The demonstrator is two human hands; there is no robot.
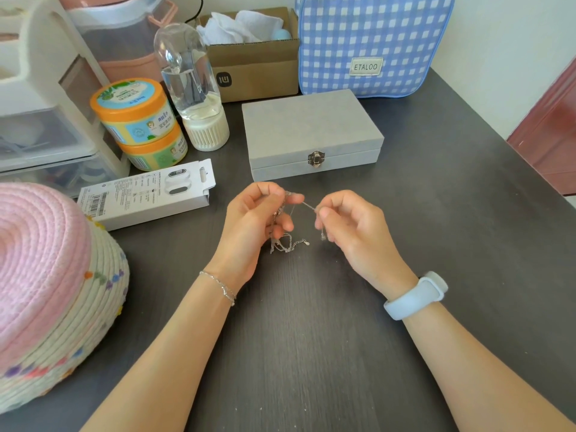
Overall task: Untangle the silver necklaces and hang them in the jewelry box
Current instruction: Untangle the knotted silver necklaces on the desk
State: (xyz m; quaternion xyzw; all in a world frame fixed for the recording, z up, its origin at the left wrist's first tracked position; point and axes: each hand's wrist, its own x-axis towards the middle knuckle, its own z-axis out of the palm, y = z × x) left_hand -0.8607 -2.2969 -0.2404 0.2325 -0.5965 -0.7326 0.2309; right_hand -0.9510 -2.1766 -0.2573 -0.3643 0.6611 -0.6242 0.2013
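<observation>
A: Where are your silver necklaces (285, 241)?

B: Frame centre. Your left hand (252, 226) pinches the tangle; your right hand (352, 229) pinches one strand. The jewelry box (311, 132) behind is latched. The checked bag (374, 42) reads "ETALOO".

Dark wood-grain table (311, 353). Directly on it: 1 grey jewelry box (311, 132), lid closed and latched; 1 blue gingham bag (374, 42); 1 cardboard box (255, 67); 1 clear bottle (193, 88); 2 stacked orange-lidded jars (140, 123); 1 white carton (146, 194); 1 drawer unit (40, 120); 1 woven basket (59, 294), pink lid.
</observation>
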